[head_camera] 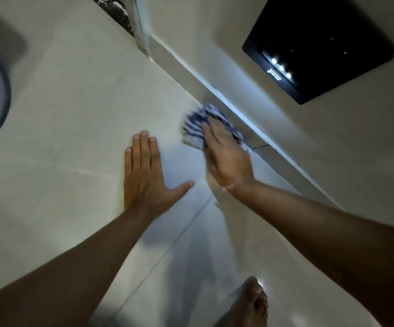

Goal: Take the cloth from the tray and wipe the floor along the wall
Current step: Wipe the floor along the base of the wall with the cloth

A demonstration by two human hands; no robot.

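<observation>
Cloth (pixel 197 125), blue-and-white striped and bunched, lies pressed under the right hand (pixel 226 154), whose fingers are flat and spread over it rather than curled. It shows mostly ahead of and to the left of the fingertips, touching the skirting (pixel 257 131) where floor (pixel 73 114) meets wall (pixel 214 43). That junction runs diagonally from upper left to lower right, so the next stroke likely follows it. Left hand (pixel 147 173) rests open and flat on the floor just beside, bracing, holding nothing.

dim indoor light, bright streak along the baseboard (pixel 238 112), motion-blurred right hand (pixel 226 156), wide-angle bending at edges
</observation>
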